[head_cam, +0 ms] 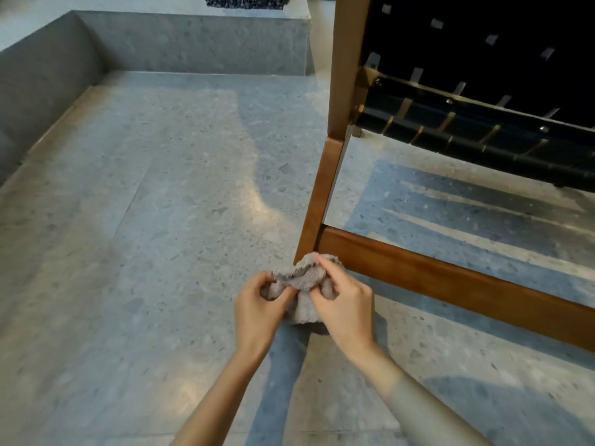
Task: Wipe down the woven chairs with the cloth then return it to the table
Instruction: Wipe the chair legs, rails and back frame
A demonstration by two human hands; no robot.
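Grey speckled stone floor (145,220) fills the view, with a raised step (193,43) of the same stone at the back. On the right stands the woven chair (333,175), its black straps (483,59) strung across a brown wooden frame. The bunched grey cloth (304,280) is low by the foot of the chair's near leg. The left hand (257,312) and the right hand (349,305) both grip it, fingers (328,268) curled into its folds.

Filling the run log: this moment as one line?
left hand: grips bunched grey terry cloth | right hand: pinches cloth | cloth: near foot of brown wooden chair leg
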